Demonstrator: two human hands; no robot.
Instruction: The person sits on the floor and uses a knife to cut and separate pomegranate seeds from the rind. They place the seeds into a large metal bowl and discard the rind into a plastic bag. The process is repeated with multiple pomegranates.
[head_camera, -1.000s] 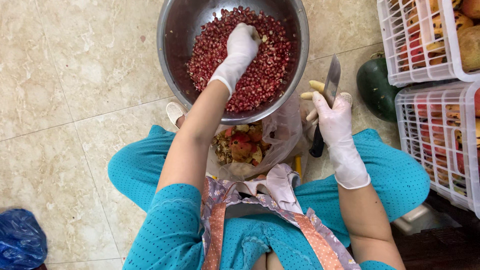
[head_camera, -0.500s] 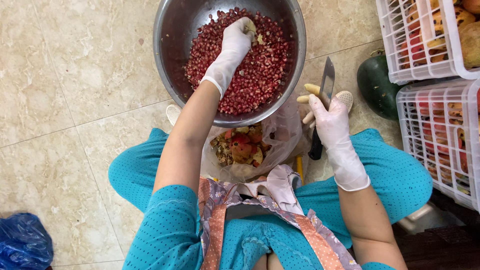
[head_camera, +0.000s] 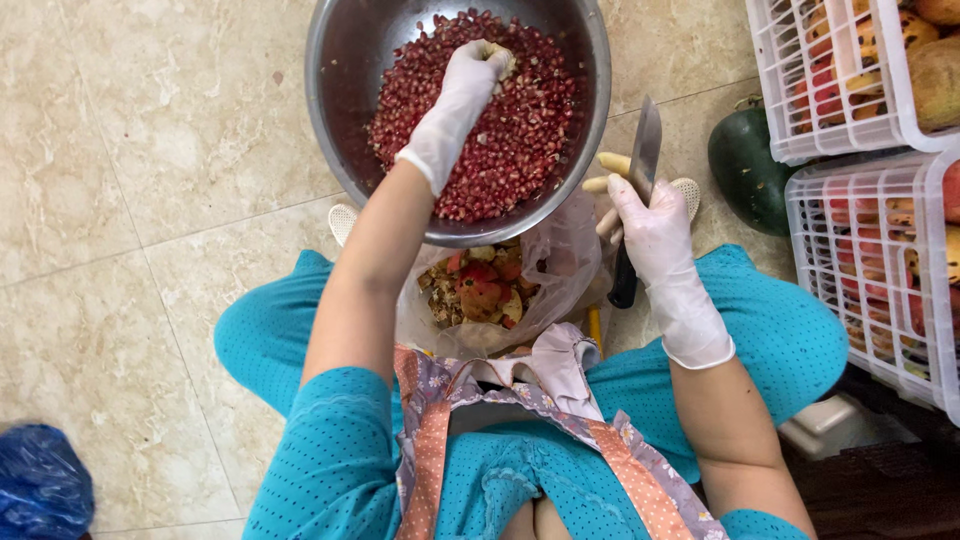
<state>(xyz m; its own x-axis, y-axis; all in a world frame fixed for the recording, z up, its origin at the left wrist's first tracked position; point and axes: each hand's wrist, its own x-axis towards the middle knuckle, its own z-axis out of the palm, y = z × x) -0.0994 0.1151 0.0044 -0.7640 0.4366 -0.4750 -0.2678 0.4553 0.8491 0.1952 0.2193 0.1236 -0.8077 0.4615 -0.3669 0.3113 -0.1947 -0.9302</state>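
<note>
A large steel bowl (head_camera: 340, 60) on the tiled floor holds a heap of red pomegranate seeds (head_camera: 525, 140). My left hand (head_camera: 462, 92), in a white glove, reaches into the bowl and pinches a small pale bit of peel above the seeds. My right hand (head_camera: 655, 225), also gloved, grips a black-handled knife (head_camera: 640, 165) with the blade pointing up and away, just right of the bowl. Between my knees sits a clear plastic bag (head_camera: 560, 265) with pomegranate peels and scraps inside.
Two white plastic crates (head_camera: 870, 290) of pomegranates stand at the right, one behind the other. A dark green round fruit (head_camera: 745, 170) lies beside them. A blue plastic bag (head_camera: 40, 485) sits at the lower left. I sit on beige floor tiles (head_camera: 150, 200).
My left hand has shifted slightly within the bowl and now pinches a bit of peel. The right hand with the knife has stayed in about the same place.
</note>
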